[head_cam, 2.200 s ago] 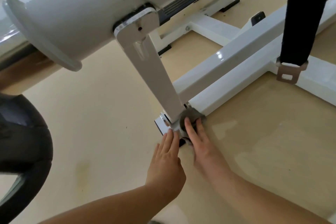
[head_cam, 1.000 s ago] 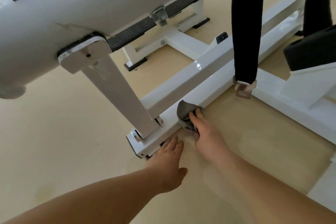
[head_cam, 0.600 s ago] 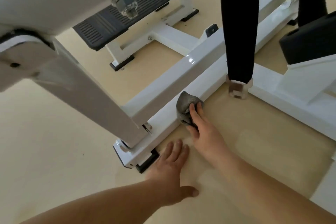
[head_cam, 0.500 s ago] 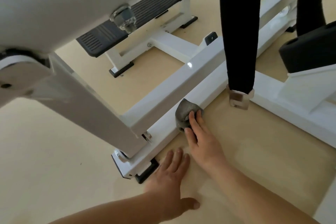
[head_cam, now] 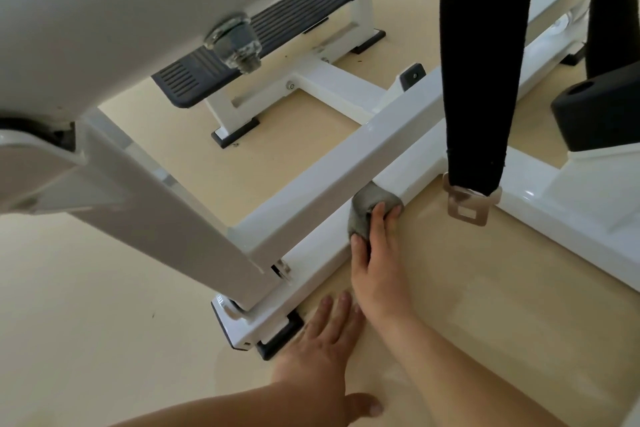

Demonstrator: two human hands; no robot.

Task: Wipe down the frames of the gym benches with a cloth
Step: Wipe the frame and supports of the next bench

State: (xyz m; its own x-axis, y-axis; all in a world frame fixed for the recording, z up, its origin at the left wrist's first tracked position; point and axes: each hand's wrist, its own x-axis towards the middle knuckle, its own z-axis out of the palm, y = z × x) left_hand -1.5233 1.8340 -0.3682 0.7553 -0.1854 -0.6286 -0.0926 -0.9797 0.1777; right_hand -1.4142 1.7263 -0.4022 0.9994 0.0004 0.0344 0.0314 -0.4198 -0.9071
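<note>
Pressing the grey cloth (head_cam: 367, 204) to the frame (head_cam: 318, 243), the right hand (head_cam: 379, 263) has straight fingers (head_cam: 381, 215); the left hand (head_cam: 322, 354) lies flat on the floor (head_cam: 485, 288).

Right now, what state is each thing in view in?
grey cloth, wadded, pressed against the lower frame rail.
right hand, straight fingers pressing the grey cloth.
left hand, flat on the floor, holding nothing.
black strap, hanging down, metal buckle at its end.
</note>
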